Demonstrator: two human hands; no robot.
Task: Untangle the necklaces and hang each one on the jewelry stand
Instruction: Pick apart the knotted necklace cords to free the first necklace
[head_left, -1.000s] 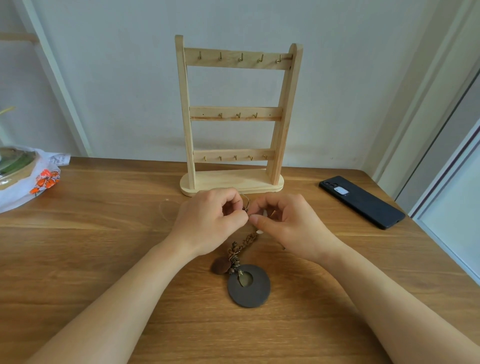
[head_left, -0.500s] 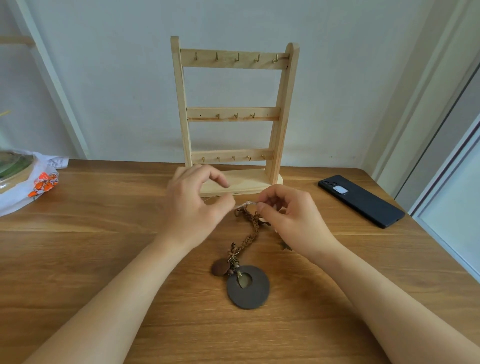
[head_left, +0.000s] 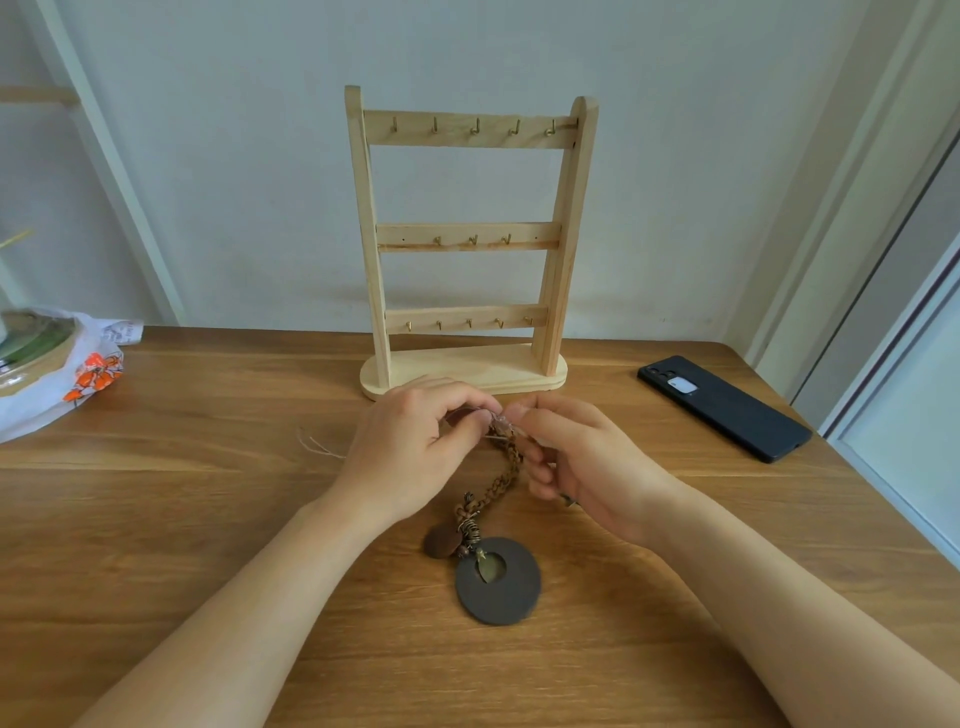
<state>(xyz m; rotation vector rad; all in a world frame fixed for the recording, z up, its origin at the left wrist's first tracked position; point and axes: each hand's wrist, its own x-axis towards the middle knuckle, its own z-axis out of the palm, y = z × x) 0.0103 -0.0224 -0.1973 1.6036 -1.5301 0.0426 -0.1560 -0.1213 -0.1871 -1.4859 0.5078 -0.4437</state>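
1. The step in hand, as I judged it, was the untangling: none of the hooks (head_left: 475, 126) on the jewelry stand (head_left: 467, 239) carried anything.
2. Just in front of the stand's base, my left grip (head_left: 410, 457) pinched the top of the braided necklace (head_left: 501, 480), fingers curled.
3. My right grip (head_left: 587, 467) pinched the same knot from the other side, and the two grips nearly touched.
4. The braid ran from the stand towards me and ended in a dark round pendant (head_left: 498, 582) lying flat on the worktop (head_left: 208, 519).
5. A thin pale thread (head_left: 317, 447) lay in front of the stand, off to its left. I could not tell whether it joined the knot.
6. The next move, I reckoned, called for small pulls to tease the strands apart, then a lift to a hook.
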